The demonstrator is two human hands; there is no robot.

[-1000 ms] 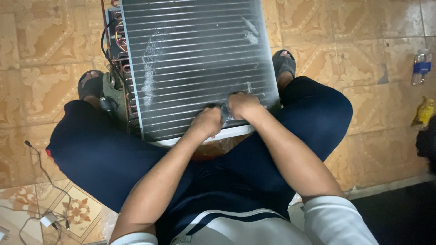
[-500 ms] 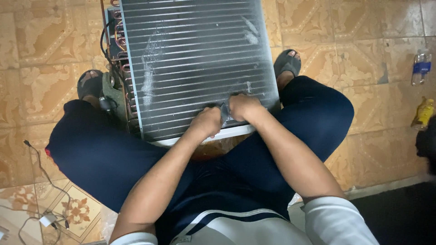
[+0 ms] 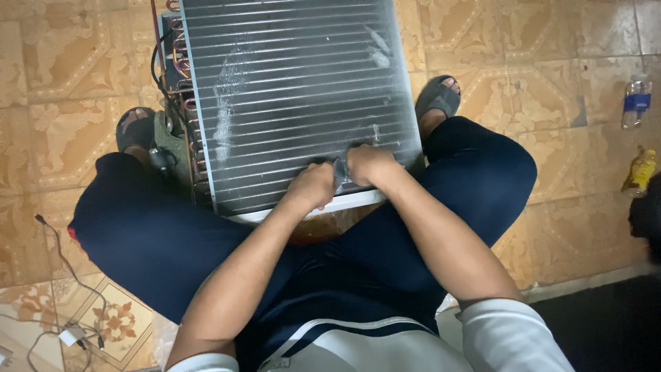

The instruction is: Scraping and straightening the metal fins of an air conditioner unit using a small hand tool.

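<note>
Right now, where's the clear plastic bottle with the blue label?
In the head view, the clear plastic bottle with the blue label lies on the patterned tile floor at far right, just above the yellow bottle.

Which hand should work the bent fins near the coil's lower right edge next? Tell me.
Probably the right hand: it rests on the finned coil nearer that edge. The left hand sits further left, by the bottom frame. Both pinch a small grey piece between them.
</note>
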